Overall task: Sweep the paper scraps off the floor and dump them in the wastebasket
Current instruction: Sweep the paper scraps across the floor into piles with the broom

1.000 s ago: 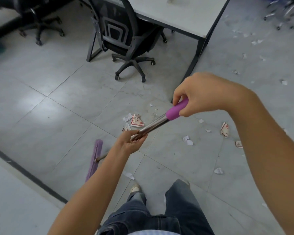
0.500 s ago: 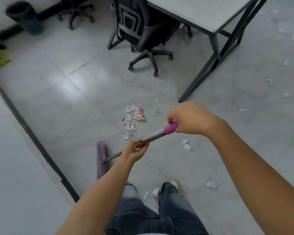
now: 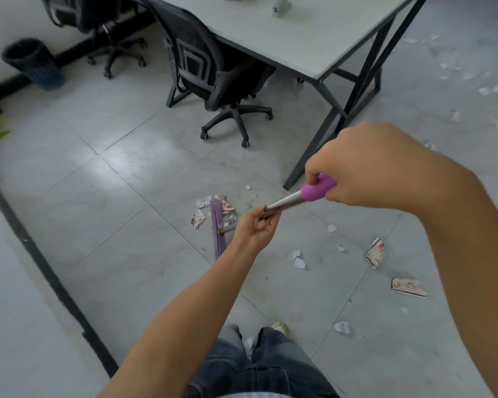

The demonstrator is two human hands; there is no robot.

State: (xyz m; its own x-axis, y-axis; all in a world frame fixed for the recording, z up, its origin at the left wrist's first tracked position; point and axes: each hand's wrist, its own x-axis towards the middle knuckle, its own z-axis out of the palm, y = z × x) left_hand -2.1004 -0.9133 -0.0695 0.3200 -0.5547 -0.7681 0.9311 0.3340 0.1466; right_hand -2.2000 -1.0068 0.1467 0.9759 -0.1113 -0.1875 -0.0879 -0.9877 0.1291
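1. a person looks down at a grey tiled floor [image 3: 127,196] and holds a broom [image 3: 285,201] in both hands.
2. the right hand [image 3: 365,165] is clenched round the purple grip at the top of the handle. the left hand [image 3: 255,228] grasps the metal shaft lower down, fingers curled round it.
3. half a second ago the purple broom head [image 3: 218,225] lay near and left of a small heap of paper scraps [image 3: 197,221], apart from it. now it lies in the heap, touching the scraps.
4. this looks like a gathering stroke under way, so the sweeping is far from finished.
5. more loose scraps [image 3: 375,252] lie scattered to the right, some past the tabletop [image 3: 314,33].
6. the wastebasket [image 3: 35,64] stands far left by the wall, well apart from the heap.
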